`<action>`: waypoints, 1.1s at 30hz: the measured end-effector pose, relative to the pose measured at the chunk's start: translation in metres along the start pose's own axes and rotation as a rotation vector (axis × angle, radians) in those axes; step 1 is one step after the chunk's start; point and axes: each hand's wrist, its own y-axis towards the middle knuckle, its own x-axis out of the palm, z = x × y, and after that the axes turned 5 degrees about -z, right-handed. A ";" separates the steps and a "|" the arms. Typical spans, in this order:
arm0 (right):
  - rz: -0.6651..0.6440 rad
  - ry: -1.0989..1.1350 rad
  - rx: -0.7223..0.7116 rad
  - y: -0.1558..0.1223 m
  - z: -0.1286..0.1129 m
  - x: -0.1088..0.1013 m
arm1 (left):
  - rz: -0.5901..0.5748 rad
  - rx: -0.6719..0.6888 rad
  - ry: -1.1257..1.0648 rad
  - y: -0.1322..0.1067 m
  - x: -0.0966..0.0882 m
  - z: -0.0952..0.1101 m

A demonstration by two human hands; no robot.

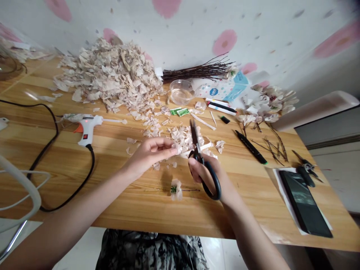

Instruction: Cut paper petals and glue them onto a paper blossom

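Note:
My right hand grips black-handled scissors, blades pointing up and away over a small heap of pale petal scraps. My left hand is closed in a pinch on a small pale petal piece held right beside the scissor blades. Just in front of both hands, a small finished paper flower on a thin stem lies on the wooden table.
A big pile of pale petals lies at the back left. A white glue gun with a black cord lies left. Dark twigs, a clear cup, pens, made flowers and a black phone are right.

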 end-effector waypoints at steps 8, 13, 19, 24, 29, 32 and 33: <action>0.053 0.186 -0.018 0.010 0.005 -0.001 | -0.198 -0.068 0.232 -0.001 0.008 -0.006; 0.010 0.207 -0.049 0.011 0.009 -0.001 | -0.173 -0.084 0.134 -0.002 0.009 -0.006; -0.016 0.247 -0.148 0.009 0.012 0.001 | -0.126 -0.124 -0.004 -0.002 0.011 -0.008; 0.034 0.340 -0.165 0.010 0.017 0.006 | -0.151 -0.107 -0.096 -0.002 0.013 -0.012; 0.068 0.367 -0.147 0.013 0.020 0.011 | -0.093 -0.092 -0.105 -0.004 0.013 -0.010; 0.114 0.365 -0.167 0.014 0.020 0.013 | -0.095 -0.059 -0.097 -0.005 0.014 -0.011; 0.127 0.364 -0.178 0.014 0.020 0.013 | -0.097 -0.048 -0.094 -0.005 0.014 -0.011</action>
